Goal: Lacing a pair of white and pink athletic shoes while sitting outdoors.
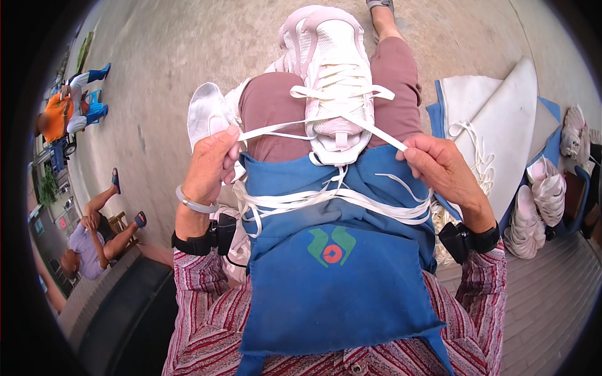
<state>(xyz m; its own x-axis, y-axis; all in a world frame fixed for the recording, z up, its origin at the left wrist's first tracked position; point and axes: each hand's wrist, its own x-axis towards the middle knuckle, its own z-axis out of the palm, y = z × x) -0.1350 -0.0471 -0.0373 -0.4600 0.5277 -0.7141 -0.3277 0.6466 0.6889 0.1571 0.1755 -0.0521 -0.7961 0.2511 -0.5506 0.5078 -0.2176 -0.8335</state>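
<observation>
A white and pale pink sneaker [337, 69] rests between my thighs, its toe pointing away from me and its tongue toward me. White lace runs criss-cross through its eyelets. To the left of the shoe, my left hand [215, 156] pinches one end of the shoelace [269, 130], drawn out sideways. On the other side my right hand [439, 164] grips the other end between thumb and fingers. Both ends look stretched. Across the blue apron [338, 282] on my lap lies a bundle of loose white laces [282, 203].
More pale shoes lie beyond and left of the sneaker, including a white shoe [210, 113]. At right are a white sheet [489, 113] with laces on it and several pale sneakers [525, 222]. Two people sit at the far left, one in an orange top [56, 117].
</observation>
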